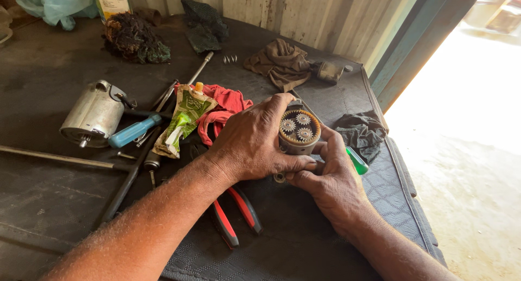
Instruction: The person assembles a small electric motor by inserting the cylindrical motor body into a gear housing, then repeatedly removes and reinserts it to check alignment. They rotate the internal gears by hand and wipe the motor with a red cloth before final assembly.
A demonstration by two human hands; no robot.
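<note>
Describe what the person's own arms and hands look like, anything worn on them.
Both arms are bare to the edge of the picture, with no sleeves in view. The left hand and right hand wear no gloves, and no rings, watch or bracelets show. Fine hair covers both forearms.

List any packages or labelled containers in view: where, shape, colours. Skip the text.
Crumpled green and white squeeze pouch with orange cap: on the dark mat, left of the left hand, lying partly on a red rag.
Green-labelled cylindrical container with yellowish panel: far edge of the table, top left, cut off by the frame.
Light blue plastic bag: top-left corner, bunched.
No signs or screens.
</note>
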